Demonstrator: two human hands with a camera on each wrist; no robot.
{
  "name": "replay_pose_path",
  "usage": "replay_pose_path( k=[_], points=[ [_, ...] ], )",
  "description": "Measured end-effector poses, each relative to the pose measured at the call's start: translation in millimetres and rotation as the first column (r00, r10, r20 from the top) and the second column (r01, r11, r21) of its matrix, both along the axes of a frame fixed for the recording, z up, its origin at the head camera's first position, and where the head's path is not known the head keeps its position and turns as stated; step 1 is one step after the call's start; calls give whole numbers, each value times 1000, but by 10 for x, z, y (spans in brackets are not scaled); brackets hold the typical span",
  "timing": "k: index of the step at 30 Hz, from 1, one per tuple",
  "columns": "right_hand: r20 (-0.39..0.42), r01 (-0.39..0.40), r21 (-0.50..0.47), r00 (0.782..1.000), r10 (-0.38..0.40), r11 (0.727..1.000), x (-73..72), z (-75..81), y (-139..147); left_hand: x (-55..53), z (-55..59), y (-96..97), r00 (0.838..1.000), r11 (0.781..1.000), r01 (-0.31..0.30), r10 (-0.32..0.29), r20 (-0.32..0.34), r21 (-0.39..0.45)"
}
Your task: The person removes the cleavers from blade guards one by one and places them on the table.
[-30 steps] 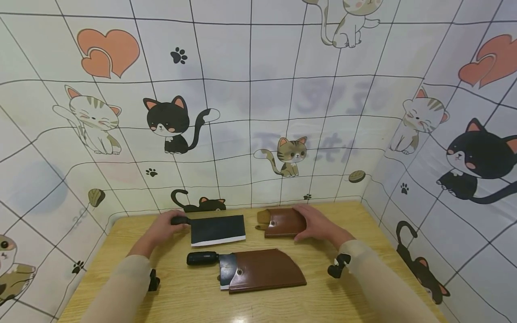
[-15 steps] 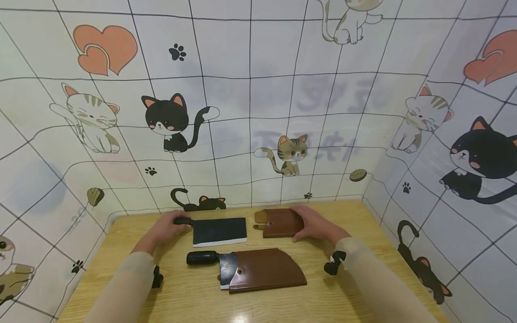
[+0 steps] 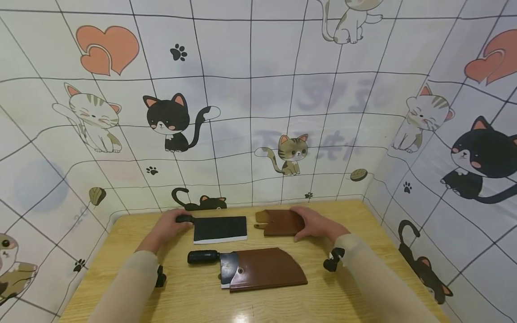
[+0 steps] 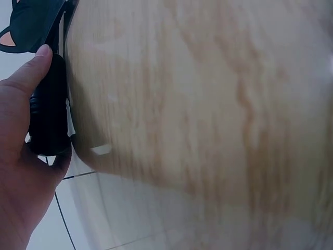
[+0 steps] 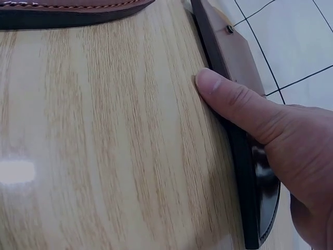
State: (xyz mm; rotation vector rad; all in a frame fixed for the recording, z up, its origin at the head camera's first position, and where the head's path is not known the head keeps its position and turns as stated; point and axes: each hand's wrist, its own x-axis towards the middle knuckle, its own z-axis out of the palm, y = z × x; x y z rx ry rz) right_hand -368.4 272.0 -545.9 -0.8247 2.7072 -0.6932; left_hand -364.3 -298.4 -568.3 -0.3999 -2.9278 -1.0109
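At the back left of the table, my left hand [image 3: 168, 225] grips the black handle of a cleaver [image 3: 220, 229]; in the left wrist view the thumb lies along that handle [image 4: 49, 107]. The cleaver's dark rectangular blade has a bright edge facing me and points right. Across a small gap is a brown leather sheath [image 3: 280, 223] with its opening and strap toward the cleaver. My right hand [image 3: 317, 224] grips the sheath's right end, the thumb [image 5: 229, 96] on its near edge. The fingers behind it are mostly hidden.
In front of both lies a larger cleaver, its black handle [image 3: 203, 257] to the left, its blade mostly inside a snapped brown sheath [image 3: 268, 270]. The wood-grain table [image 3: 194, 305] meets a cat-printed wall covering [image 3: 230, 148] at the back and sides.
My left hand and the cleaver have shifted slightly right. My right hand and the small sheath have moved slightly left, so the gap between them has narrowed. The larger cleaver has stayed put.
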Motion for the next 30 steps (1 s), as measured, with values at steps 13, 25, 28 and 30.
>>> replay_pose_path(
  k=[13,25,28,30],
  points=[
    [6,27,-10,1000,-27,1000,-3,2,29,5,5,55,999,1000,1,-1,-40,8],
    [-73,21,-36,997,-23,999,-18,-44,82,36,22,66,995,999,-26,24,-96,-21],
    [-96,22,-60,995,-28,998,19,-23,83,59,64,67,991,997,-51,44,-126,-52],
    [-99,38,-91,994,-47,995,68,-1,81,81,96,77,989,997,-55,46,-142,-63]
  ],
)
